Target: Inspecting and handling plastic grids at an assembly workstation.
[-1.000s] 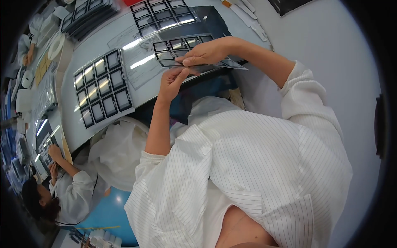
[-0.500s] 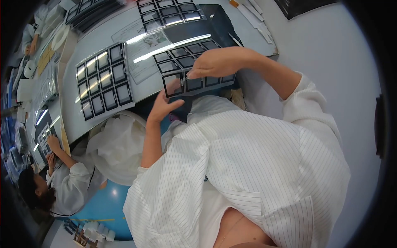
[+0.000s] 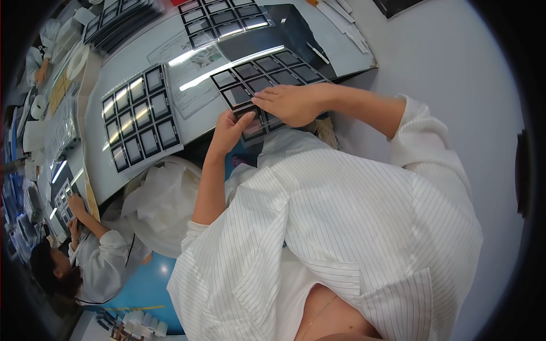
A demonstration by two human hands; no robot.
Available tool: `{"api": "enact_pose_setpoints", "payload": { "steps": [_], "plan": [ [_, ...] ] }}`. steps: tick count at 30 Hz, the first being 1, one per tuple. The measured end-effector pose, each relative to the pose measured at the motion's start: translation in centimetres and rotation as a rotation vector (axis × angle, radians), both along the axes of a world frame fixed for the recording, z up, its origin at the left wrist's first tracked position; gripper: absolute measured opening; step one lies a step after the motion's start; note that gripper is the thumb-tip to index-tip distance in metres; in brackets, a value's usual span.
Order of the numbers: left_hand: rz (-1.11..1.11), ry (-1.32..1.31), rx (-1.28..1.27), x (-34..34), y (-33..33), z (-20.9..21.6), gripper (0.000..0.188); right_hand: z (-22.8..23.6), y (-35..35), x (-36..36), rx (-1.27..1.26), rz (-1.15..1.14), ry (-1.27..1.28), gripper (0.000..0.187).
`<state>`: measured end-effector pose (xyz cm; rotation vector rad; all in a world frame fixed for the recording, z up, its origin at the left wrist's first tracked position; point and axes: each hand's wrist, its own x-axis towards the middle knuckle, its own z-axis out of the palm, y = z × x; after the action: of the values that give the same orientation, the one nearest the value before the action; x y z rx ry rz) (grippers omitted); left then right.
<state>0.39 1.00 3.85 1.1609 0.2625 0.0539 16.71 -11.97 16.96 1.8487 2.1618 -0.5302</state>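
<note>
Presumably for easy reach, one black-framed window sheet [image 3: 141, 118] lies flat on the counter [image 3: 101, 182], while the left hand [image 3: 227, 134] pinches the overhanging edge of a matching sheet [image 3: 260, 84], seemingly to steady it under the right hand [image 3: 298, 105], whose straight fingers grip nothing visible.

A pale worktop [image 3: 341, 59] streaked with reflected light [image 3: 227, 69] spans ten to one o'clock, blue floor [image 3: 149, 287] lies toward eight, a grey surface [image 3: 466, 131] at three.
</note>
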Motion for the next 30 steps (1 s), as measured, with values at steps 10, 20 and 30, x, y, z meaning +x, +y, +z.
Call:
{"api": "enact_pose_setpoints", "payload": {
  "steps": [10,20,30],
  "plan": [
    [0.127,0.247,-0.025,-3.2,-1.4,-5.8,0.026,3.1,4.4,5.5,-0.765,-0.399,0.649,0.072],
    [0.142,0.202,-0.149,-3.3,-1.4,-5.2,0.025,5.0,3.2,4.5,-0.471,-0.492,0.408,0.051],
    [0.374,0.332,-0.239,-3.0,0.4,-4.8,0.022,-9.9,-19.6,8.4,-0.309,-1.145,0.097,0.025]
  ]
}}
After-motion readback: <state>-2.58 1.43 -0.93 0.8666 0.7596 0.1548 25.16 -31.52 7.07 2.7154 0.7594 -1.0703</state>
